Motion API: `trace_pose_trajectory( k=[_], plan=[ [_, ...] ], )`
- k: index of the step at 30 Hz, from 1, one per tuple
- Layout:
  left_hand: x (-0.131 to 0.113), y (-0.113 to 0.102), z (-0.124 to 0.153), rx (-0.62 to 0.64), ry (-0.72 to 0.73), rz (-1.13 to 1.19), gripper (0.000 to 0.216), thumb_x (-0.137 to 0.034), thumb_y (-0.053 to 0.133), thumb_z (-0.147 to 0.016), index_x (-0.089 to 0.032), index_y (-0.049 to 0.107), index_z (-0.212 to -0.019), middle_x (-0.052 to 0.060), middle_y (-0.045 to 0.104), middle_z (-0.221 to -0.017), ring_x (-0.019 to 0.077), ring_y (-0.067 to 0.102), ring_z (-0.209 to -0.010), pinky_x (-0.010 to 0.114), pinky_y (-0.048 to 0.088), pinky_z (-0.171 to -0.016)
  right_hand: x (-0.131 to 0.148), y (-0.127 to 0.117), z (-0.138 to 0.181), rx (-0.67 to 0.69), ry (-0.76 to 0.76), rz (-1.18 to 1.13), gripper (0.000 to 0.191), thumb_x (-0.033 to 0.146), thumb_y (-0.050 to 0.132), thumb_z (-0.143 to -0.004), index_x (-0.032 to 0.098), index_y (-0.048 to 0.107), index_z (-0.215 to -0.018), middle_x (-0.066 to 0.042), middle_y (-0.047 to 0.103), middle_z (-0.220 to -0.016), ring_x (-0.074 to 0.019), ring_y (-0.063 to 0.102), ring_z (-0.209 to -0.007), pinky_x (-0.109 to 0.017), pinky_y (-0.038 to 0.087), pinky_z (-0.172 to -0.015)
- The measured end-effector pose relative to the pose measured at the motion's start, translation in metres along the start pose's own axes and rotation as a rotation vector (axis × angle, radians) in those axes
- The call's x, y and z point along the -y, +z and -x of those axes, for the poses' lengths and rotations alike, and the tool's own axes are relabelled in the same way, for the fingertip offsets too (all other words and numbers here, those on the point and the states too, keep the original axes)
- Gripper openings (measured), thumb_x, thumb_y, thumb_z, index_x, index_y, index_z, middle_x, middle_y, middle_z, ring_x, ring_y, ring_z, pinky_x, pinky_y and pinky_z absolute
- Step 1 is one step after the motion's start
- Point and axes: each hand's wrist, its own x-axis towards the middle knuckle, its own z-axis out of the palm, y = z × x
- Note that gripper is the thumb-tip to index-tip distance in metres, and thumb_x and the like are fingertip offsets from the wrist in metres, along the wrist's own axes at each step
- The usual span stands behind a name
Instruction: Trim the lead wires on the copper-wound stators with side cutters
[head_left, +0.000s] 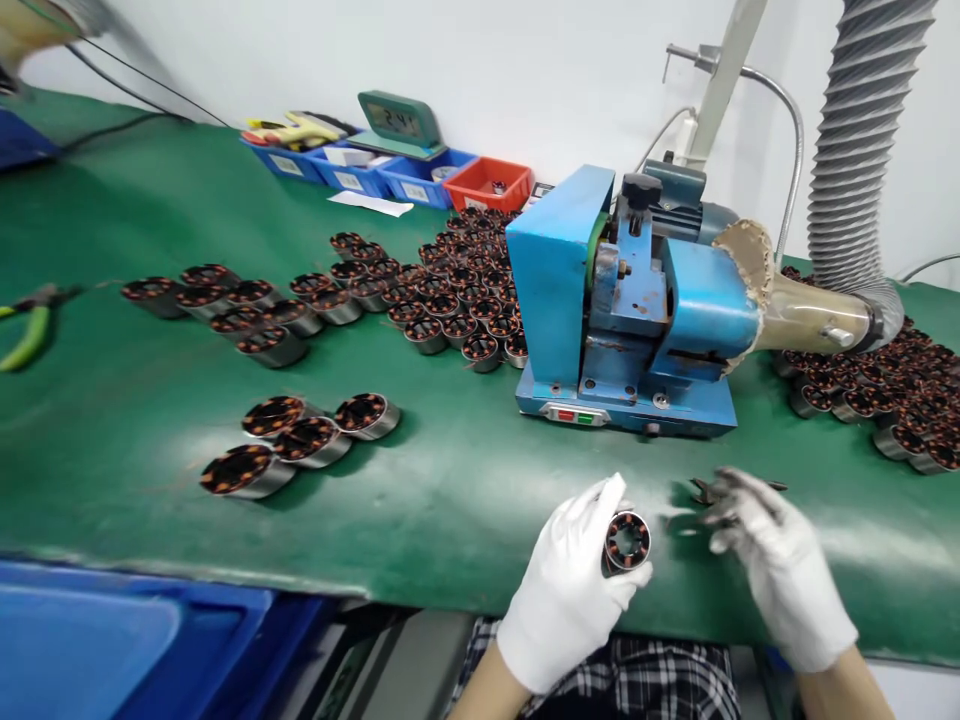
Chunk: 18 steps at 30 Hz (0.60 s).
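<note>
Right now the left hand (566, 590), in a white glove, has its fingers clamped round a small wound motor core (627, 541) just above the green mat's (450, 500) near edge. The right hand (780, 575) rests with curled fingers on a dark tool (705, 490); whether they grip it I cannot tell. I'd keep the core's open end facing up and steady.
</note>
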Motion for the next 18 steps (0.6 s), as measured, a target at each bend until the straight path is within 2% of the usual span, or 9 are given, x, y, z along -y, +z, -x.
trace_pose_trajectory(
  k=[3, 5, 7, 10, 14, 18],
  plan=[
    [0.000, 0.000, -0.003, -0.029, 0.026, 0.039, 0.080, -0.033, 0.067, -0.071, -0.013, 0.025, -0.136, 0.016, 0.061, -0.117, 0.0308, 0.055, -0.113, 0.045, 0.049, -0.093, -0.016, 0.026, 0.007, 0.214, 0.052, 0.236, 0.037, 0.031, 0.075, -0.063, 0.014, 0.067, -0.095, -0.009, 0.072, -0.079, -0.0209, 0.066, -0.060, -0.032, 0.054, -0.053],
    [0.000, 0.001, -0.004, -0.081, 0.062, 0.044, 0.078, -0.034, 0.066, -0.073, -0.013, 0.025, -0.136, 0.016, 0.061, -0.116, 0.0299, 0.057, -0.110, 0.045, 0.050, -0.092, -0.025, 0.043, 0.007, 0.234, 0.006, 0.280, 0.025, 0.030, 0.072, -0.065, 0.016, 0.069, -0.085, -0.008, 0.072, -0.078, -0.0228, 0.068, -0.070, -0.035, 0.056, -0.065],
    [0.000, 0.001, -0.004, -0.108, 0.076, 0.022, 0.075, -0.034, 0.064, -0.074, -0.013, 0.027, -0.135, 0.017, 0.060, -0.118, 0.0304, 0.057, -0.109, 0.045, 0.050, -0.091, -0.030, 0.051, 0.005, 0.240, -0.045, 0.306, 0.013, 0.030, 0.067, -0.069, 0.019, 0.070, -0.075, -0.006, 0.072, -0.076, -0.0222, 0.067, -0.074, -0.034, 0.055, -0.072],
    [0.000, 0.002, -0.004, -0.119, 0.081, -0.014, 0.068, -0.035, 0.063, -0.076, -0.011, 0.033, -0.132, 0.019, 0.060, -0.117, 0.0321, 0.057, -0.109, 0.048, 0.050, -0.090, -0.032, 0.045, 0.006, 0.235, -0.123, 0.389, 0.011, 0.028, 0.063, -0.072, 0.021, 0.068, -0.066, -0.003, 0.070, -0.069, -0.0210, 0.066, -0.069, -0.033, 0.054, -0.069],
    [0.000, 0.002, -0.002, -0.098, 0.082, 0.020, 0.063, -0.034, 0.065, -0.076, -0.011, 0.037, -0.127, 0.019, 0.060, -0.115, 0.0316, 0.057, -0.109, 0.050, 0.049, -0.091, -0.037, 0.031, 0.011, 0.168, -0.225, 0.514, 0.012, 0.026, 0.060, -0.074, 0.021, 0.068, -0.067, -0.004, 0.071, -0.071, -0.0209, 0.065, -0.068, -0.033, 0.052, -0.068],
    [0.002, -0.001, -0.002, -0.057, 0.095, 0.044, 0.056, -0.033, 0.068, -0.073, -0.015, 0.043, -0.120, 0.015, 0.061, -0.114, 0.0295, 0.056, -0.109, 0.049, 0.048, -0.092, -0.034, 0.019, 0.001, 0.087, -0.297, 0.621, 0.014, 0.028, 0.060, -0.077, 0.021, 0.069, -0.068, -0.003, 0.070, -0.066, -0.0202, 0.064, -0.061, -0.032, 0.052, -0.064]
  ],
)
